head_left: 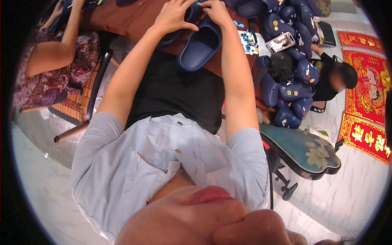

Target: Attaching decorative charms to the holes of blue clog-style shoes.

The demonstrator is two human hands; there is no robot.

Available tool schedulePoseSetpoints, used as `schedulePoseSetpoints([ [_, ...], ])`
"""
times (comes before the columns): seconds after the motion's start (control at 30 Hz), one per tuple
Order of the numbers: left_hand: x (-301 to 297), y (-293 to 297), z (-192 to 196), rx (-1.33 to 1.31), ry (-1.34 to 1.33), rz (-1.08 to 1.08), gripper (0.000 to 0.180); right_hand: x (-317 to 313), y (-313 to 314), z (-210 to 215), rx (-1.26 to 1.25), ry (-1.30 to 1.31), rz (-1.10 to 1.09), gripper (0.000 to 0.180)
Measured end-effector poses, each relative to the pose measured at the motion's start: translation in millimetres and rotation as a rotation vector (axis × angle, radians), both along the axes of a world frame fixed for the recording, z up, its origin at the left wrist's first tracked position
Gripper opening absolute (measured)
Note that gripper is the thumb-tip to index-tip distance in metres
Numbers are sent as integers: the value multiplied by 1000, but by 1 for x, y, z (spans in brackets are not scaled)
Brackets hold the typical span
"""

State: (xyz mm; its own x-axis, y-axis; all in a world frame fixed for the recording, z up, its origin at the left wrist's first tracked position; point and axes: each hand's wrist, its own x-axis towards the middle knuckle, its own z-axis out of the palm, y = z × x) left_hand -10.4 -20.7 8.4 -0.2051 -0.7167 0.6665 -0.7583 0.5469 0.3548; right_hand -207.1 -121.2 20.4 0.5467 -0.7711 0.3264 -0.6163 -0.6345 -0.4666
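Observation:
A navy foam clog (pixel 200 49) lies on the brown table with its open heel toward me. My left hand (pixel 173 16) is at the table's upper edge of view, left of this clog, fingers stretched and thumb apart, over another navy clog (pixel 171 38) that it partly hides. My right hand (pixel 216 12) is bent at the far end of the front clog, its fingers closed close to a small green piece (pixel 197 3). Whether the fingers grip that piece is hard to make out, as the frame cuts off the top.
Small colourful shoe charms (pixel 248 43) lie on a white sheet at right. A phone (pixel 280 43) rests among heaped, decorated navy clogs (pixel 296 87). One person (pixel 53 61) sits at left, another (pixel 330 77) at far right. A green padded seat (pixel 302 149) stands by my right side.

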Motion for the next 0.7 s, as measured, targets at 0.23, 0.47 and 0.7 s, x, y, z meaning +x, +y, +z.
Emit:
schedulePoseSetpoints([
  [0.23, 2, 0, 3, 47, 3, 74, 87, 24, -19, 13, 167, -21, -190, 27],
  [0.47, -4, 1, 8, 26, -7, 48, 84, 25, -63, 30, 235, 438, -337, 73],
  [0.7, 7, 10, 7, 109, -24, 84, 85, 45, -94, 3, 280, 578, -114, 86],
])
